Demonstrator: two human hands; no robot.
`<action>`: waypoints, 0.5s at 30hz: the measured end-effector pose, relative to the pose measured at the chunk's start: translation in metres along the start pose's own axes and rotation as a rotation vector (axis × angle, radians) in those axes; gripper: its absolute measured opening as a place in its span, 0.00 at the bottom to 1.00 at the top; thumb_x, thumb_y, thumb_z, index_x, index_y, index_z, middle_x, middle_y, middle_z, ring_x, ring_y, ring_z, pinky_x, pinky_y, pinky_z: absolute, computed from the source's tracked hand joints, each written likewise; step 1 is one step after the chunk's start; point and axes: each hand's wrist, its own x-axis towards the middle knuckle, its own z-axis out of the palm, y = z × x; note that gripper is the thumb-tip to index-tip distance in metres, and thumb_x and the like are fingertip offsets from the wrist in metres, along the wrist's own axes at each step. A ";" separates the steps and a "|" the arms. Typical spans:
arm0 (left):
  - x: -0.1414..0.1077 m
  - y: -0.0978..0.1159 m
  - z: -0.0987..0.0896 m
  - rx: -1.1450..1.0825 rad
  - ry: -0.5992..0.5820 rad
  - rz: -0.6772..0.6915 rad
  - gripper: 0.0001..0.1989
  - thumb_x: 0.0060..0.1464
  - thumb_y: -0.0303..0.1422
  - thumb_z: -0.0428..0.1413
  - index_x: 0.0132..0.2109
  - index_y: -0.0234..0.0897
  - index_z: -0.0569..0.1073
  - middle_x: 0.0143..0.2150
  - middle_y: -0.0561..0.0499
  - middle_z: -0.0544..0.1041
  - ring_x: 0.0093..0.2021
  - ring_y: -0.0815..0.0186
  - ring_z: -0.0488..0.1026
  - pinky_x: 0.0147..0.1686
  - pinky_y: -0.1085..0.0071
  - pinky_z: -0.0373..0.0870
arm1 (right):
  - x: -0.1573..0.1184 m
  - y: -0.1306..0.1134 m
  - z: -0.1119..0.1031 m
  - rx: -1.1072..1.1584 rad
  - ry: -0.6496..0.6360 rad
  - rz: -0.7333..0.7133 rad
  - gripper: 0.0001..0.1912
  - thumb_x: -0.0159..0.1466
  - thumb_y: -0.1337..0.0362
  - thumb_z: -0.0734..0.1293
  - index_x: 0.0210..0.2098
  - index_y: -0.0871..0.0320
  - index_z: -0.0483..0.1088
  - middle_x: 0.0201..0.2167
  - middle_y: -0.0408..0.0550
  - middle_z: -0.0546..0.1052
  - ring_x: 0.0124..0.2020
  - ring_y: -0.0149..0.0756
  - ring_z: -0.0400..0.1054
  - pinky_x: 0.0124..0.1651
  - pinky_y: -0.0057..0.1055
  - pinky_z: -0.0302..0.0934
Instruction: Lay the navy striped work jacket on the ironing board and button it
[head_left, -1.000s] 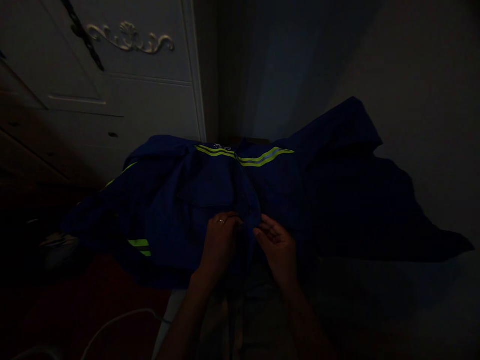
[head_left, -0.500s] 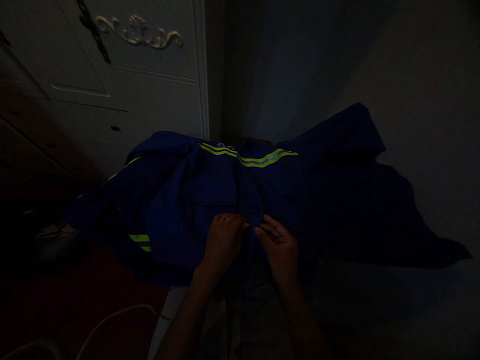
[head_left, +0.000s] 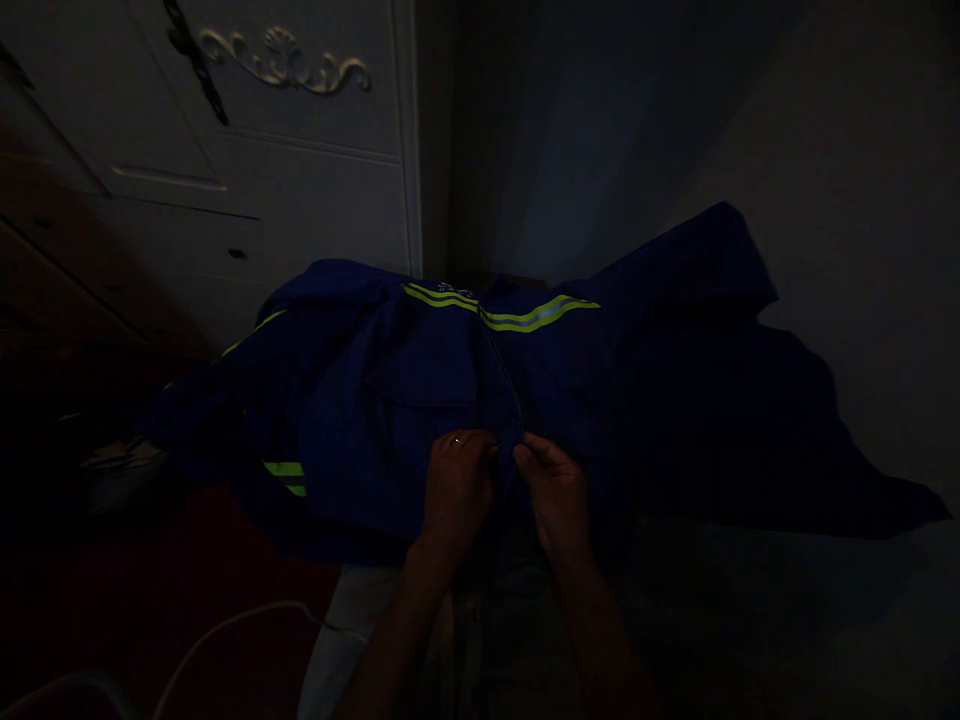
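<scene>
The jacket (head_left: 562, 380) lies beneath and beyond the hands, its long axis crosswise to them. Left hand (head_left: 461, 490) and right hand (head_left: 555, 495), about equally near, pinch its front edge (head_left: 513, 392), which runs away ahead.

Left hand (head_left: 459, 492) with small shiny ring (head_left: 456, 441); right hand (head_left: 559, 497) bare; forearms (head_left: 415, 595) bare, slender

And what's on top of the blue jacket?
On the blue jacket are the left hand and right hand, both at its front edge, plus yellow-green stripes. The cloth directly under the hands is covered, so I can't see it.
</scene>
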 end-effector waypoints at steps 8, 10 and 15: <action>-0.002 0.000 0.004 -0.002 -0.013 0.003 0.09 0.60 0.23 0.50 0.43 0.37 0.73 0.41 0.48 0.80 0.43 0.61 0.75 0.47 0.60 0.68 | -0.005 0.003 0.005 -0.228 0.070 -0.258 0.21 0.55 0.63 0.70 0.49 0.58 0.71 0.34 0.46 0.78 0.35 0.34 0.72 0.41 0.32 0.68; -0.003 0.001 0.002 -0.015 -0.026 0.027 0.09 0.61 0.24 0.49 0.44 0.37 0.73 0.42 0.47 0.80 0.44 0.61 0.75 0.49 0.59 0.68 | -0.004 0.004 0.006 -0.317 0.075 -0.326 0.23 0.57 0.64 0.69 0.53 0.58 0.69 0.36 0.46 0.77 0.36 0.33 0.72 0.43 0.32 0.67; -0.007 0.004 -0.005 -0.082 -0.021 0.060 0.10 0.62 0.29 0.49 0.48 0.36 0.72 0.47 0.45 0.79 0.49 0.60 0.74 0.57 0.55 0.65 | -0.003 0.001 0.005 -0.464 0.044 -0.444 0.21 0.60 0.66 0.65 0.53 0.56 0.73 0.47 0.50 0.77 0.45 0.37 0.71 0.50 0.35 0.65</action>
